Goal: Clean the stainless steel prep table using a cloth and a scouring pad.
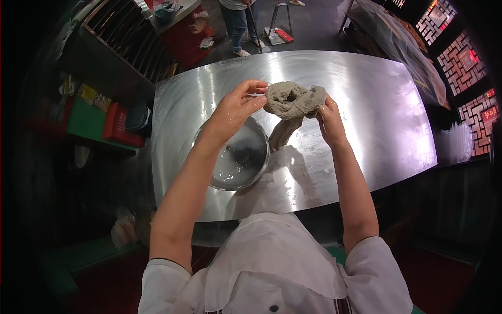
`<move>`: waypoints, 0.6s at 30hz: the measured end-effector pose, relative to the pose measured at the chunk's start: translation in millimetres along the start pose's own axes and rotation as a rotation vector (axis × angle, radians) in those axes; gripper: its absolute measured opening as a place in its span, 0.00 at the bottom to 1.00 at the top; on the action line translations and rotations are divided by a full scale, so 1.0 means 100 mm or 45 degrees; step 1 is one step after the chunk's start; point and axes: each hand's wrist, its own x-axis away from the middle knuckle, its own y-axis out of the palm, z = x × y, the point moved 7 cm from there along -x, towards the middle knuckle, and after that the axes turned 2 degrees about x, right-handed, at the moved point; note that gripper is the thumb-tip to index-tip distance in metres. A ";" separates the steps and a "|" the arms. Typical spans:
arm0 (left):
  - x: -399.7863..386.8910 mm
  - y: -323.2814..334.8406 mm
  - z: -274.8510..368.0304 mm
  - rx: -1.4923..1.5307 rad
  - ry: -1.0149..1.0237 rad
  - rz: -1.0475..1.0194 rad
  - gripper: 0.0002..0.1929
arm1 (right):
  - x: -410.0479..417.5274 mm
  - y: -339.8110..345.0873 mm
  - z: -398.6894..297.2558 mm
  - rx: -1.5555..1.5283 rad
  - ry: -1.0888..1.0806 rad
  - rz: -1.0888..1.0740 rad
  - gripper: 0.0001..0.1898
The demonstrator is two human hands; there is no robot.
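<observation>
A wet grey-beige cloth (290, 104), twisted into a loop, is raised over a steel table (376, 117), with one thick end hanging down beside a bowl. My right hand (330, 117) grips its right end. My left hand (241, 102) is at the left edge of the loop, fingers curved and partly spread; whether it touches the cloth is unclear. Under my left forearm stands a round metal bowl (239, 157) of cloudy water, partly hidden by the arm. Both hands look wet.
Beyond the table's far edge a person (237, 23) stands holding a long handle, near a dustpan (279, 35). Left are a slatted rack (129, 43) and a red box (115, 121) on a green surface. Plastic sheeting (396, 43) covers something at right, near lattice panels (462, 59).
</observation>
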 end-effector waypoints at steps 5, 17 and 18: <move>0.43 -0.88 -0.69 -0.261 -0.229 0.326 0.18 | 0.04 -0.44 0.82 1.512 0.166 -0.128 0.19; 1.81 -1.79 -2.29 -0.946 -0.384 1.064 0.33 | 0.60 1.76 2.53 2.074 0.101 -0.974 0.32; 2.12 -2.03 -2.60 -0.925 -0.445 1.109 0.35 | 0.69 1.99 2.55 2.184 0.043 -1.041 0.29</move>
